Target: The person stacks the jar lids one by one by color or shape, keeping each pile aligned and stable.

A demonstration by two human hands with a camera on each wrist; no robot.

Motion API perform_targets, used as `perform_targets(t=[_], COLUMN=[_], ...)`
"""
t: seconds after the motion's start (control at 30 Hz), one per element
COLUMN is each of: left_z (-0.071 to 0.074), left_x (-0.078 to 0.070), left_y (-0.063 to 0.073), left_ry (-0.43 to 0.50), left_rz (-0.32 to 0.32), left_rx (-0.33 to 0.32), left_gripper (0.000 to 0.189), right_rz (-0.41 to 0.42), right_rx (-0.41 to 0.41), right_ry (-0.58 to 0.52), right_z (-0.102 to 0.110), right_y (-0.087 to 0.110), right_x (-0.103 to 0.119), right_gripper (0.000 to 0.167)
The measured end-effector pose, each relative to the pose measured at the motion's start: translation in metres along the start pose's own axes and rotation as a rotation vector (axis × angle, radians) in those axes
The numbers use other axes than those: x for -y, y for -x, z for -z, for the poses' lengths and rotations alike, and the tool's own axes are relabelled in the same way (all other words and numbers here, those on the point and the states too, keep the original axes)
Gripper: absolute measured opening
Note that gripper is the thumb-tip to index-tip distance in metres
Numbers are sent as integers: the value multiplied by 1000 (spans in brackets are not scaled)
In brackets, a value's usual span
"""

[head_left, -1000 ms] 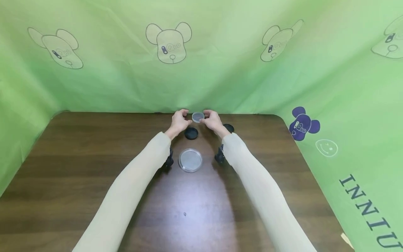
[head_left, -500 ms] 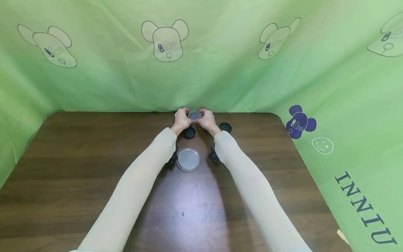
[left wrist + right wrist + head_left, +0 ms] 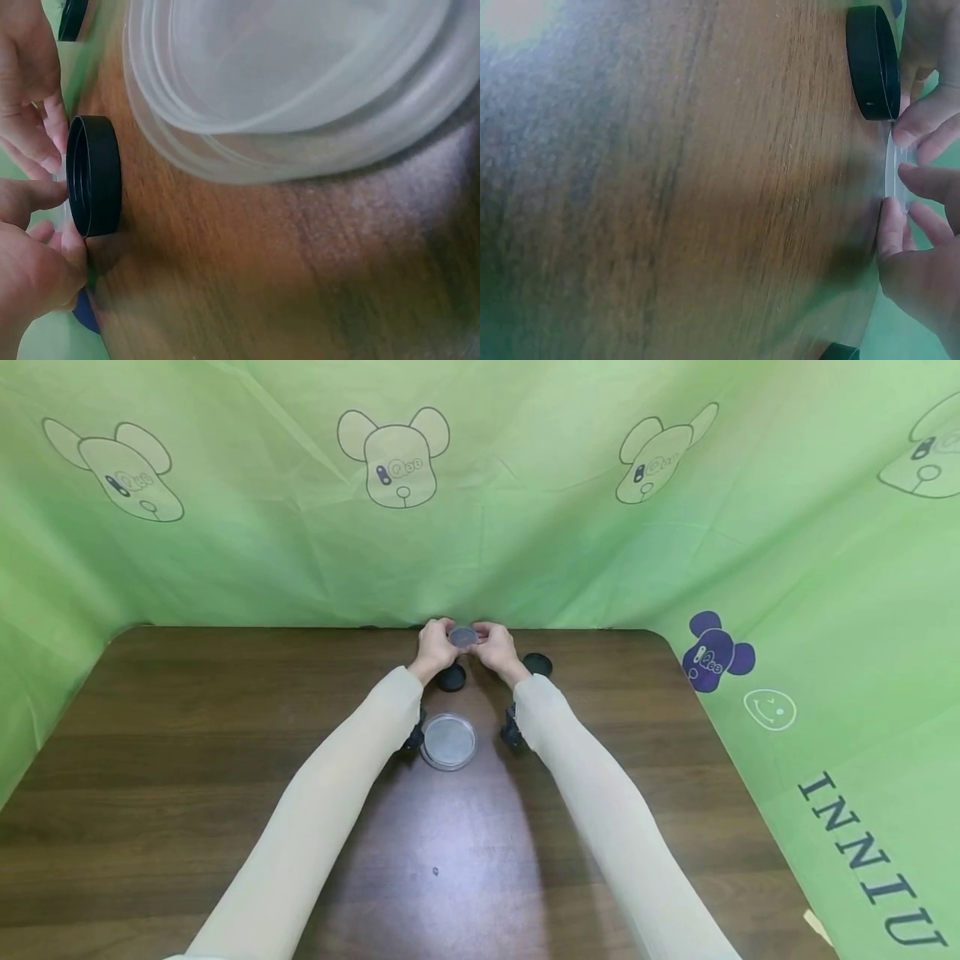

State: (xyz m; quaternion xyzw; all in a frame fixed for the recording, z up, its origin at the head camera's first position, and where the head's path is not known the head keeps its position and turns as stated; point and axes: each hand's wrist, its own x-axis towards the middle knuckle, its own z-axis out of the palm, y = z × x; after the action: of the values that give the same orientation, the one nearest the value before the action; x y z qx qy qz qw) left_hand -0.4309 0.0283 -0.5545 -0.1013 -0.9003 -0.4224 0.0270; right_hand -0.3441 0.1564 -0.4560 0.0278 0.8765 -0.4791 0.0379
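Observation:
At the table's back edge both my hands hold a small clear round dish (image 3: 462, 637) between them. My left hand (image 3: 435, 645) grips its left side, and my right hand (image 3: 494, 648) its right side, thumbs nearest me. Seen from the right wrist, the dish (image 3: 891, 176) is a thin clear rim pinched between thumb and fingers. Just in front of the hands lies a black ring-shaped lid (image 3: 452, 677), its hollow inside showing in the left wrist view. It partly hides the dish there.
A second black lid (image 3: 537, 665) lies right of my right hand. Closer to me, between my forearms, sit larger clear round dishes (image 3: 450, 741), which look stacked in the left wrist view. A green printed curtain (image 3: 480, 552) stands behind the brown wooden table (image 3: 225, 735).
Over the last second my hands have drawn closer together around the small clear dish. The view has shifted slightly. The black lids and larger dishes stay where they were on the table.

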Motion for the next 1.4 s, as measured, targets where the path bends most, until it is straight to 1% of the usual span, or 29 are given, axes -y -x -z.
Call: perform_targets(t=[0.03,0.07,0.1,0.13,0.17,0.2,0.43,0.53,0.67,0.77,0.9,1.03,1.17,1.27,1.4], left_z=[13,30,44,57,61,62,67,68,70,73,75,74,75,78,85], left_x=[-17,-40,-59,-77,-82,-83,-84,-82,-80,-80,-78,-76,-76,-76,-77], left_y=[12,29,42,54,59,63,68,70,72,74,78,81,82,82,85], left_ry=[2,3,-12,-8,6,20,106,166,259,304,321,319,320,316,301], left_rz=[25,48,90,121,123,109,127,145,175,178,171,172,154,143,113], left_rx=[20,41,77,102,95,74,77,67,64,64,62,74,69,77,78], left_gripper=[60,56,55,54,53,51,47,45,45,44,44,45,46,45,44], right_rz=[-1,-1,-2,-2,-2,-1,0,11,14,21,37,34,39,36,43], right_rx=[-1,0,1,4,6,10,27,37,44,48,54,60,65,64,49], right_ry=[0,-1,-6,-11,-15,-25,-40,-52,-100,-134,-156,-169,-182,-185,-156], right_z=[0,0,0,0,0,1,3,3,4,3,3,3,5,5,4], right_y=[0,0,-1,0,0,0,2,3,6,7,10,13,14,15,21], right_x=[0,-1,-1,-1,-1,-1,0,1,2,2,2,1,-1,0,6], right_gripper=[49,49,49,48,48,47,47,48,48,48,48,48,49,49,47])
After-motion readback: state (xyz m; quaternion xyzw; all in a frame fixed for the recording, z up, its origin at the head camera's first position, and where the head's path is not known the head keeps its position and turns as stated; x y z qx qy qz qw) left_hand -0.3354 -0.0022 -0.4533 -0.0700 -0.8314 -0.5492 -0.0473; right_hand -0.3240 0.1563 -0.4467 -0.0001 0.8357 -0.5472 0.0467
